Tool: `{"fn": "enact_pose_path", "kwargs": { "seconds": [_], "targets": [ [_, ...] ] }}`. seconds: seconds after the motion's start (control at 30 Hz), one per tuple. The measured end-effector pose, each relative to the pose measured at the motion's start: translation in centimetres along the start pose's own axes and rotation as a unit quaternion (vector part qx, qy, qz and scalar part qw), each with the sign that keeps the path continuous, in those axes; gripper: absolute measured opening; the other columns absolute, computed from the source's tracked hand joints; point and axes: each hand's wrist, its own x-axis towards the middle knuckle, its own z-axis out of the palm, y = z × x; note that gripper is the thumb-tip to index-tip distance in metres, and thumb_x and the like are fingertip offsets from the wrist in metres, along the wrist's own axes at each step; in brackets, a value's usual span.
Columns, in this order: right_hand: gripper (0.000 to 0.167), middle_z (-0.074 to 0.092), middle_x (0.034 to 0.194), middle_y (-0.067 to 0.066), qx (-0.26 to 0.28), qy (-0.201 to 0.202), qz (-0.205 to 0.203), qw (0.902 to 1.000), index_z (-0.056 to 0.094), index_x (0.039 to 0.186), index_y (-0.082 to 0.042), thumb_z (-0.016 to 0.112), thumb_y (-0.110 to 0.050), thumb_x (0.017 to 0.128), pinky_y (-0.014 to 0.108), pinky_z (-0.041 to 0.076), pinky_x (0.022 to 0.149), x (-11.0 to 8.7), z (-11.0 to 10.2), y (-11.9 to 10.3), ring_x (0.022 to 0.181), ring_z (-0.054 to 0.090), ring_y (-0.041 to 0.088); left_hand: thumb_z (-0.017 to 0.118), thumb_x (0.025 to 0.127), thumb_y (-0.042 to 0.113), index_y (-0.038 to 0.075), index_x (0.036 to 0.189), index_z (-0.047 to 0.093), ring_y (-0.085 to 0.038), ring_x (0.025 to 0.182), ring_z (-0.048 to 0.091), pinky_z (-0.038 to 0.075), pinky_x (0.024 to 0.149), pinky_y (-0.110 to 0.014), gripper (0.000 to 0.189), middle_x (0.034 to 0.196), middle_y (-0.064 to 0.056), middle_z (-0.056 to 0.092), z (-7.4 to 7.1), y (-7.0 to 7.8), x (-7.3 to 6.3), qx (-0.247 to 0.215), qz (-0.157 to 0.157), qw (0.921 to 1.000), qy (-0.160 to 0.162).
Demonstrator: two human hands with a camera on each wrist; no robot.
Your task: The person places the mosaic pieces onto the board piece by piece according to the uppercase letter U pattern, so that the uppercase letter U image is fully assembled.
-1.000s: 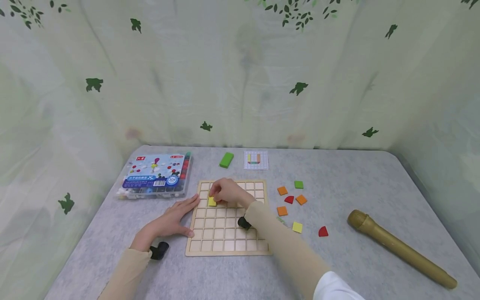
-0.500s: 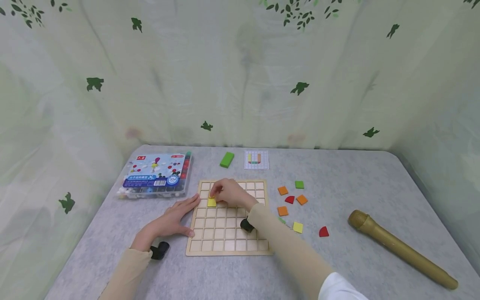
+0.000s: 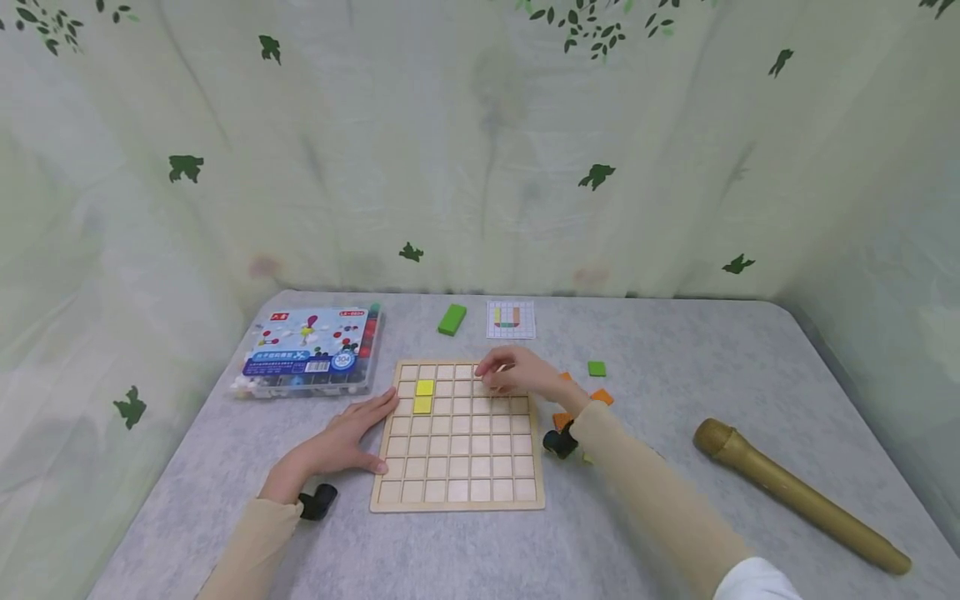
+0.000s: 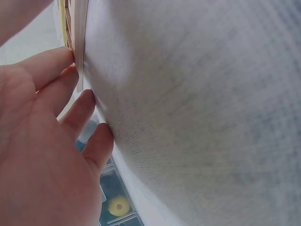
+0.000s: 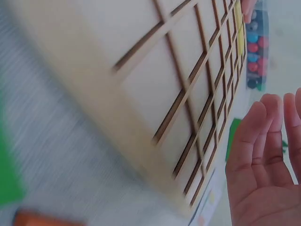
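Two yellow square tiles [image 3: 423, 405] lie in neighbouring cells near the far left of the wooden grid board [image 3: 459, 506]. My left hand [image 3: 337, 437] rests beside the board, its fairly straight fingers and thumb touching the left edge; the left wrist view shows fingertips [image 4: 70, 56] against the board's side. Above the board's far right part hovers my right hand [image 3: 525, 372], fingers loosely bent. Nothing shows between its fingers in the right wrist view, where the hand [image 5: 263, 160] appears at the right side.
Orange tiles [image 3: 602, 397] and a green tile [image 3: 596, 368] lie right of the board, partly behind my right arm. Behind the board are a green block [image 3: 452, 320] and a pattern card [image 3: 512, 320]. A plastic parts box [image 3: 307, 350] stands left, a brown stick [image 3: 802, 496] right.
My right hand has let go of the upper yellow tile, leaving it in its cell, and has moved right across the board. My left hand has stayed at the board's edge.
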Motion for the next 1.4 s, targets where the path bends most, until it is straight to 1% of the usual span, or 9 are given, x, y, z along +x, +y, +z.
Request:
{"fn": "enact_pose_path", "kwargs": {
  "seconds": [0.3,0.43,0.53,0.6,0.7,0.83,1.1,1.23,1.4],
  "targets": [
    [0.026,0.061,0.095,0.01,-0.021,0.018,0.02,0.9994,0.062,0.112,0.006,0.06,-0.012,0.093,0.035,0.048,0.075,-4.2,-3.4,1.8,0.082,0.056,0.024,0.078,0.075,0.04,0.002,0.151,0.022,-0.043,0.14,0.013,0.014,0.103,-0.067,0.102,0.158,-0.016,0.013,0.0,0.0,0.0,-0.001,0.0,1.0,0.001],
    [0.028,0.061,0.095,0.011,-0.016,0.025,0.034,0.999,0.062,0.112,0.005,0.062,-0.015,0.093,0.032,0.044,0.067,-6.2,-4.4,2.4,0.076,0.053,0.025,0.078,0.075,0.04,0.001,0.151,0.023,-0.044,0.139,0.013,0.015,0.102,-0.068,0.102,0.158,-0.016,0.013,0.0,0.0,-0.1,0.0,0.008,1.0,0.001],
    [0.029,0.062,0.099,0.015,-0.009,0.029,0.04,0.9987,0.062,0.112,0.005,0.063,-0.016,0.092,0.031,0.047,0.069,-7.4,-5.0,2.9,0.079,0.056,0.026,0.078,0.076,0.04,0.0,0.15,0.023,-0.045,0.139,0.014,0.015,0.102,-0.069,0.101,0.157,-0.017,0.014,0.0,0.0,-0.1,-0.001,0.014,0.9999,0.004],
    [0.029,0.061,0.105,0.015,-0.008,0.035,0.042,0.9985,0.062,0.112,0.005,0.064,-0.015,0.092,0.033,0.05,0.075,-8.2,-5.2,3.3,0.085,0.059,0.026,0.078,0.076,0.04,-0.001,0.15,0.023,-0.045,0.139,0.014,0.015,0.102,-0.068,0.101,0.157,-0.018,0.014,0.0,0.0,-0.1,-0.003,0.015,0.9999,0.005],
    [0.028,0.061,0.106,0.014,-0.017,0.041,0.044,0.998,0.062,0.112,0.006,0.064,-0.014,0.092,0.036,0.05,0.08,-9.1,-5.5,3.7,0.089,0.059,0.027,0.078,0.076,0.039,-0.001,0.15,0.024,-0.045,0.138,0.014,0.015,0.102,-0.068,0.101,0.157,-0.018,0.014,0.0,0.0,-0.2,-0.003,0.015,0.9999,0.006],
    [0.025,0.062,0.099,0.014,-0.034,0.044,0.046,0.9974,0.063,0.111,0.005,0.063,-0.011,0.092,0.035,0.05,0.076,-10.3,-5.7,4.2,0.085,0.056,0.027,0.079,0.075,0.039,0.0,0.15,0.023,-0.044,0.139,0.014,0.015,0.102,-0.068,0.101,0.157,-0.017,0.014,0.0,0.1,-0.2,-0.003,0.009,0.9999,0.004],
    [0.021,0.064,0.105,0.012,-0.05,0.033,0.049,0.997,0.064,0.108,0.002,0.065,-0.007,0.09,0.031,0.051,0.077,-12.5,-5.8,5.1,0.092,0.057,0.026,0.078,0.076,0.038,0.001,0.151,0.023,-0.043,0.139,0.013,0.014,0.103,-0.067,0.1,0.158,-0.016,0.013,0.1,0.0,0.0,-0.008,0.013,0.9999,0.002],
    [0.018,0.064,0.103,0.011,-0.062,0.02,0.043,0.997,0.064,0.106,0.001,0.065,-0.004,0.088,0.028,0.051,0.077,-13.4,-5.6,5.4,0.09,0.057,0.024,0.078,0.076,0.038,0.0,0.151,0.023,-0.044,0.139,0.013,0.014,0.102,-0.068,0.1,0.157,-0.017,0.013,0.0,0.2,0.0,-0.007,0.015,0.9999,0.003],
    [0.019,0.064,0.099,0.011,-0.091,0.011,0.026,0.9954,0.064,0.104,0.001,0.066,0.002,0.085,0.027,0.05,0.072,-14.3,-5.2,5.3,0.082,0.056,0.024,0.078,0.076,0.039,0.001,0.151,0.023,-0.044,0.139,0.013,0.014,0.102,-0.068,0.1,0.158,-0.016,0.013,-0.1,0.3,0.0,-0.005,0.009,0.9999,0.002]
  ]
}}
